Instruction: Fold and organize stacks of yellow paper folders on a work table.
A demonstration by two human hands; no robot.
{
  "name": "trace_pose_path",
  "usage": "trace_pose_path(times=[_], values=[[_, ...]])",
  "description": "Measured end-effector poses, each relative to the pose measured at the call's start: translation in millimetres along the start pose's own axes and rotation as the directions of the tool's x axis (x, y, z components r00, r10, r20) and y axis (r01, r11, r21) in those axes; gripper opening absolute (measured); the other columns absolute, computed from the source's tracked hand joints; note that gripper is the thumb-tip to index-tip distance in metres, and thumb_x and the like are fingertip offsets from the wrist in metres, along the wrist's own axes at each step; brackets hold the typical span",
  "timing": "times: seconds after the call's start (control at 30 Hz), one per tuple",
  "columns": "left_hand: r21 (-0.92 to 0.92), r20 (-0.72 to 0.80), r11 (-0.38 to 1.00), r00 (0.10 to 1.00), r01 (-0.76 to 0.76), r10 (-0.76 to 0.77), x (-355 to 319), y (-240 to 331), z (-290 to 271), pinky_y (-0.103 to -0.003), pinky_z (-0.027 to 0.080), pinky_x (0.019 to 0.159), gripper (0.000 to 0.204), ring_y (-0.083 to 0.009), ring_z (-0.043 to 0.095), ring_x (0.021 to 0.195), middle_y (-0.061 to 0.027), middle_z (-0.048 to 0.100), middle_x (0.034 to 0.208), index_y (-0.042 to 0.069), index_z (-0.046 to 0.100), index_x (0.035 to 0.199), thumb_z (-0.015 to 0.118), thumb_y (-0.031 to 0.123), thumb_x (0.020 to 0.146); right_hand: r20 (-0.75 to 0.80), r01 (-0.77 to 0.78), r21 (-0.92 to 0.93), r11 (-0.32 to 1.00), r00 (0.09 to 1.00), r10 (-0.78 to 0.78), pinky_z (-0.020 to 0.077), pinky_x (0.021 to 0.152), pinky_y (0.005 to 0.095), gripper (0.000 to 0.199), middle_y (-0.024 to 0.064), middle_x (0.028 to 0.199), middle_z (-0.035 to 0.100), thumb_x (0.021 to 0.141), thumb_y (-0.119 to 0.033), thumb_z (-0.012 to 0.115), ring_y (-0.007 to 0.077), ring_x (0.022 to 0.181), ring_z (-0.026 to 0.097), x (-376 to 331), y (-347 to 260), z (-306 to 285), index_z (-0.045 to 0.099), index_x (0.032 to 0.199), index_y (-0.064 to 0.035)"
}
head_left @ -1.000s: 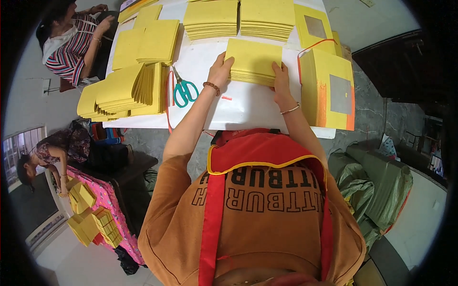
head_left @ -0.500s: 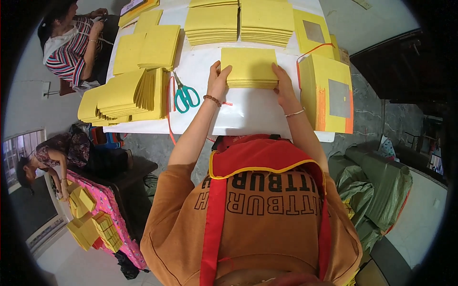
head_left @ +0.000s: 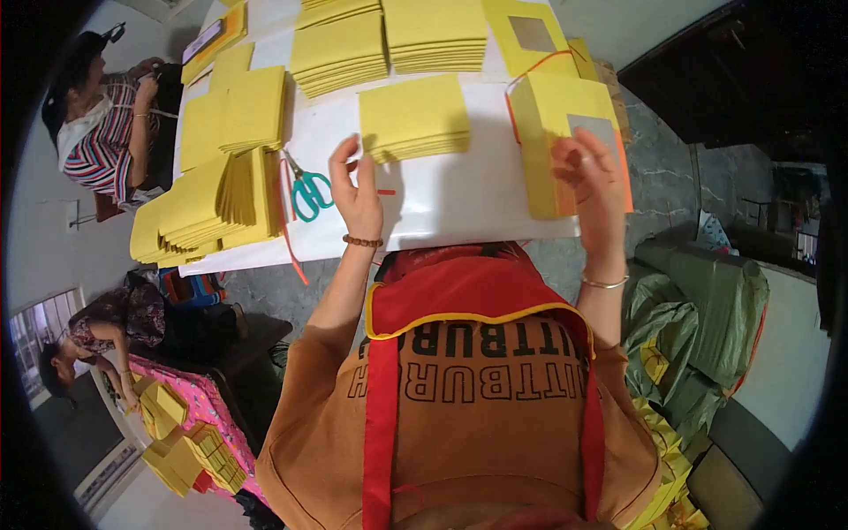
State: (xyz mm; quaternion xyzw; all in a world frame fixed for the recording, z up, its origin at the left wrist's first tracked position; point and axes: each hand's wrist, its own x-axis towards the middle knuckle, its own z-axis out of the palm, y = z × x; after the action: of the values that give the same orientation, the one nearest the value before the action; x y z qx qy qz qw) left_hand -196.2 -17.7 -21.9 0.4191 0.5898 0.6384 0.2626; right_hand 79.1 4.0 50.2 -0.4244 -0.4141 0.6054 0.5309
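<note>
A small stack of flat yellow paper pieces (head_left: 413, 119) lies on the white-covered table (head_left: 442, 199) in front of me. My left hand (head_left: 358, 190) is just off its near left corner, holding nothing, with thumb and fingers apart. Away to the right, my right hand (head_left: 594, 181) is raised in front of a tall yellow paper bundle (head_left: 546, 132) with an orange edge. Its fingers are loosely bent and apart, with nothing in them; whether they touch the bundle I cannot tell. Teal-handled scissors (head_left: 309, 193) rest left of my left hand.
Larger yellow stacks (head_left: 340, 55) stand at the table's far side. Fanned yellow paper (head_left: 199, 199) fills its left edge, near a red strap (head_left: 291, 252). One person (head_left: 110, 132) sits at the far left; another (head_left: 115, 327) bends over a pink-covered table. Green sacks (head_left: 698, 300) stand right.
Both hands have let go of the small yellow stack. My right hand has moved right and toward me; the left has drawn back slightly. The whole view has shifted and tilted.
</note>
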Motion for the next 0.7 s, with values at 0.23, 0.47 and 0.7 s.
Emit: trace_pose_path(times=[0.23,0.47,0.7], values=[[-0.155,0.503,0.937,0.841,0.313,-0.197,-58,15,100,-0.026,0.04,0.087,0.022,-0.0135,0.052,0.097,-0.0053,0.06,0.104,0.0,0.057,0.109,0.048,0.011,0.091,-0.171,0.067,-0.354,0.933,0.976,-0.135,0.0387,0.086,0.0266,0.038,0.0052,0.115,0.057,0.09,-0.024,0.053,0.0108,0.105,0.05,44,-36,-123,0.049,0.123,-0.0055],[0.184,0.46,0.841,0.801,-0.508,0.383,-83,51,161,-0.035,0.041,0.082,0.03,-0.0284,0.05,0.098,-0.0112,0.057,0.105,0.002,0.058,0.107,0.062,0.005,0.077,-0.064,0.037,-0.335,0.942,0.996,-0.062,0.0373,0.092,0.0284,0.035,0.0034,0.113,0.058,0.086,-0.018,0.059,0.0146,0.108,0.049,61,-10,-183,0.054,0.118,-0.0055],[0.216,0.331,0.952,0.934,-0.217,0.138,-105,36,183,-0.038,0.035,0.094,0.039,-0.0285,0.045,0.11,-0.0135,0.049,0.12,0.003,0.047,0.122,0.052,0.019,0.087,0.462,0.564,-0.62,0.545,0.824,-0.327,0.0325,0.099,0.0356,0.033,0.0069,0.126,0.048,0.082,-0.014,0.061,0.0203,0.117,0.043,70,9,-186,0.056,0.113,-0.0039]])
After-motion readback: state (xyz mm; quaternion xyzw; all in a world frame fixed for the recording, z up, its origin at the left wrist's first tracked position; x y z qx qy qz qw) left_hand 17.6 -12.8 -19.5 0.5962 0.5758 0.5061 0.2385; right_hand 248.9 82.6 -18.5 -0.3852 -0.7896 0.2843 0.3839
